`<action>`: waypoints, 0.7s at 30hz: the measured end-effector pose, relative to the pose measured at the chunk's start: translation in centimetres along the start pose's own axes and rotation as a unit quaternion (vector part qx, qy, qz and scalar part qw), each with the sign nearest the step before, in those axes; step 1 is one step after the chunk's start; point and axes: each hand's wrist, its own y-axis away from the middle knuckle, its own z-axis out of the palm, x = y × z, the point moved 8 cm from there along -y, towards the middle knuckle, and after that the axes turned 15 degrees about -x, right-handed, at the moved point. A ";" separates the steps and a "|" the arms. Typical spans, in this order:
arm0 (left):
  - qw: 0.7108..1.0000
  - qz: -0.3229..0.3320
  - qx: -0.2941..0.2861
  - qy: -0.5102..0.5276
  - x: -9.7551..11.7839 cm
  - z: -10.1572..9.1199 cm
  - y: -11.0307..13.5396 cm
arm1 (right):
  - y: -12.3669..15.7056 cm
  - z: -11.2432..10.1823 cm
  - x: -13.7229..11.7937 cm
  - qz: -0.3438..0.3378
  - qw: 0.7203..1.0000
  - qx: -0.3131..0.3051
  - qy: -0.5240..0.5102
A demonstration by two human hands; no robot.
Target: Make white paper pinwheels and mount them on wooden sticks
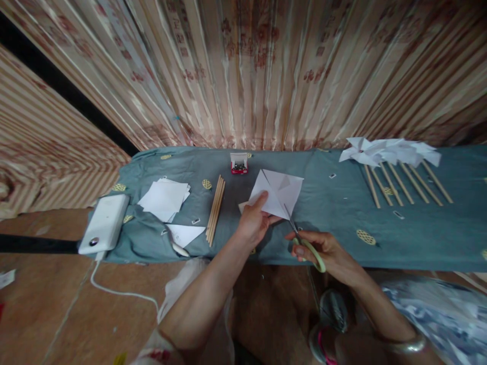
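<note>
My left hand (255, 221) pinches a square white paper sheet (279, 190), thumb on top and fingers underneath. A slit runs inward from the sheet's upper left corner. In my right hand (319, 248) are scissors (312, 256) with pale green handles, fingers through the loops. Their blades reach the sheet's lower edge, near its bottom corner. Just above the sheet stands an open red and white box (239, 165) with small dark metallic pieces inside. Left of my left hand lies a bundle of wooden sticks (215, 210).
A stack of white paper squares (164, 198) lies left, above a folded white paper piece (185, 234). A white power bank (104, 223) with a cable sits at the left end. Several white paper pinwheels (391, 152) on sticks lie right on the teal cloth (331, 203).
</note>
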 end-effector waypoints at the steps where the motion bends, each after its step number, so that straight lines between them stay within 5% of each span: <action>1: 1.000 -0.001 0.001 0.000 0.0 0.0 0.0 | 0.0 0.0 0.1 0.002 1.000 0.000 0.000; 21: 1.000 -0.001 0.010 0.005 -0.3 -0.3 0.0 | -0.2 -0.1 0.6 0.038 0.999 0.009 -0.005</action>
